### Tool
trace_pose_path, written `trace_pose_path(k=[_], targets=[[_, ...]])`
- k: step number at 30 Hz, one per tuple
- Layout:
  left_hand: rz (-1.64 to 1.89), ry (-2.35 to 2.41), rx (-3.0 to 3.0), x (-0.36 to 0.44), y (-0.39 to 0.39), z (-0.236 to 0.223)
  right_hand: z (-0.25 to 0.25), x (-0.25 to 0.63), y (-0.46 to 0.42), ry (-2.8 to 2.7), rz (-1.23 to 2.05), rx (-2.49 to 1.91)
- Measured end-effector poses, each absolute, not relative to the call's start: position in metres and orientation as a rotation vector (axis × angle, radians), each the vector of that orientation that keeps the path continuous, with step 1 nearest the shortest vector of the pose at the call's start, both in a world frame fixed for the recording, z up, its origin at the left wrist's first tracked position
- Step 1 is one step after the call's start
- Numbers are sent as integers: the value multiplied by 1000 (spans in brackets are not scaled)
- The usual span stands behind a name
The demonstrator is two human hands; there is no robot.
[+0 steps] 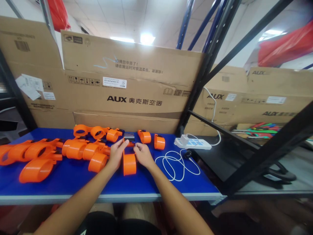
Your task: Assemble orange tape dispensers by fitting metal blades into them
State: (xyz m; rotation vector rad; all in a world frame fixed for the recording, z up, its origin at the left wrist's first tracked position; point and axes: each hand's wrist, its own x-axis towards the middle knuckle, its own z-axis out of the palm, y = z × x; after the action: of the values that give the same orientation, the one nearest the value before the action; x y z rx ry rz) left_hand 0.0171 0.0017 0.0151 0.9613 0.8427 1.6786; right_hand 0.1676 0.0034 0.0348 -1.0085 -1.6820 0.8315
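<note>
The glossy orange plastic ring-shaped holder (129,164) over the blue-topped desk (137,186) looks light, stiff and slippery, best held by the dark-ended handle (129,138) the left hand (117,152) grips; the right hand (143,156) curls alongside, its hold unclear.

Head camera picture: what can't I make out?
All in the head view:
Whether the right hand grips anything: hidden by its own fingers.
Dark block: partly covered by the left hand's thumb.
White label: finest print too small.
Left cardboard panel: cut off by left edge.
</note>
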Motion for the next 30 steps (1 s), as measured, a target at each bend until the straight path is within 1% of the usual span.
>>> trace_pose_path(k=[14, 23, 30], targets=[[1656, 795, 919, 18, -1, 16, 33, 168, 3, -1742, 746, -1012], [1609, 709, 844, 19, -11, 27, 27, 167, 6, -1758, 706, -1024], [1606, 726, 761, 15, -4, 24, 24, 167, 5, -1816, 552, -1149]])
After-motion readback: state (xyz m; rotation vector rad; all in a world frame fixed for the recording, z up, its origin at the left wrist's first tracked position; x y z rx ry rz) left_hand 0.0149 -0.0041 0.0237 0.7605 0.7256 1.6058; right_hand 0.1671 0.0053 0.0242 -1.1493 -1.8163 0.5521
